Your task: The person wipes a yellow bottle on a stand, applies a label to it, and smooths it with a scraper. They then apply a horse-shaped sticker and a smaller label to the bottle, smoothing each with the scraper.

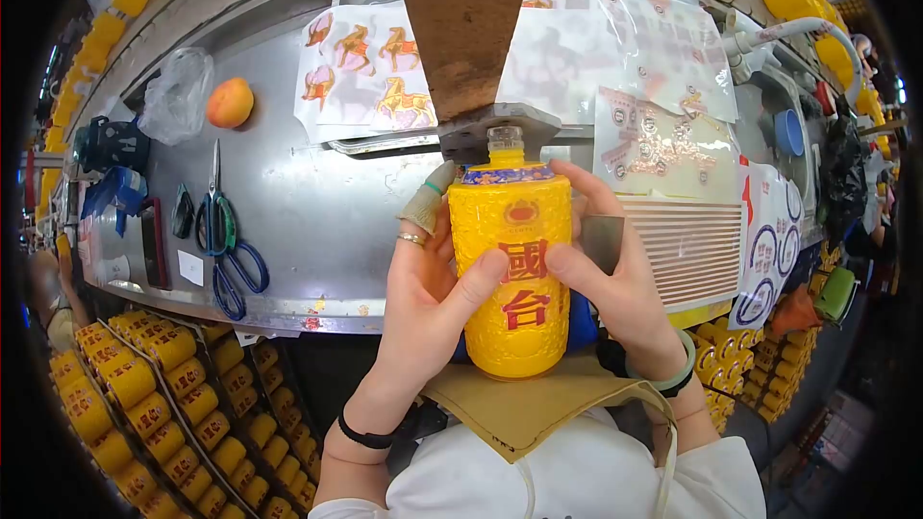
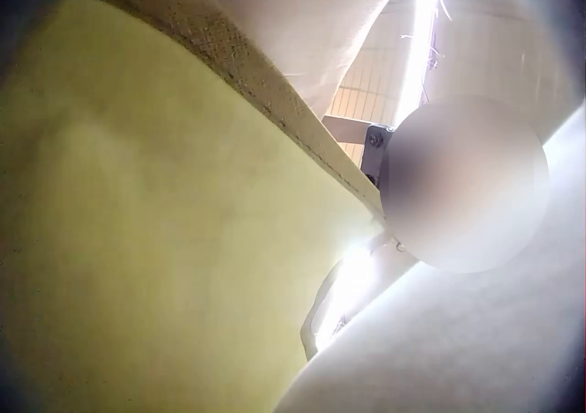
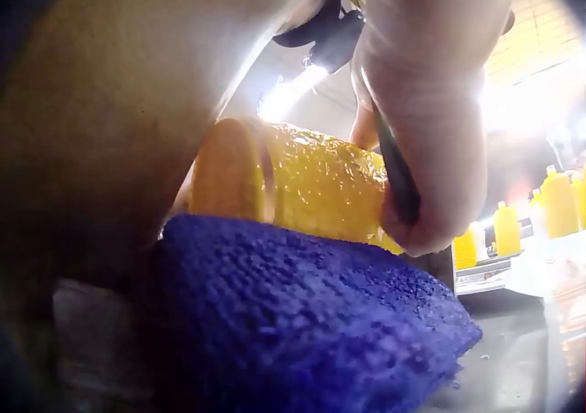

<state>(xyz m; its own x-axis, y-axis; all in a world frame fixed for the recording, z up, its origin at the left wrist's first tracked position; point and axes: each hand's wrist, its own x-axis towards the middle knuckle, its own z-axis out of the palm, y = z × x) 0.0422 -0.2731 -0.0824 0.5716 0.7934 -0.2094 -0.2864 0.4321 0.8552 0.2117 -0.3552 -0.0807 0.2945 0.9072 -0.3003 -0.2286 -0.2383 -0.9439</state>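
The yellow bottle (image 1: 510,279) lies between the two hands, its neck pointing away from me and its red-lettered face up towards my head view. The left hand (image 1: 418,293) grasps one side and the right hand (image 1: 615,284) the other, both thumbs on the front; from here I can't make out all the fingers behind it. I see a fabric cover and a ring on the left hand, and a dark cover on a right finger.

Only my right wrist view gives me the bottle side-on, with the rough pile of a blue cloth (image 3: 320,321) below it; from above, just a sliver of that blue shows. My left wrist view is mostly the tan apron (image 1: 538,408) and glaring light.

Past the neck, a metal plate (image 1: 534,121) meets a wooden post (image 1: 461,29); I can't tell whether the neck touches it. Further out on the metal table (image 1: 279,173) are horse-print sheets (image 1: 370,67) ahead, with scissors (image 1: 227,240) and a round orange fruit (image 1: 230,103) off to the left.
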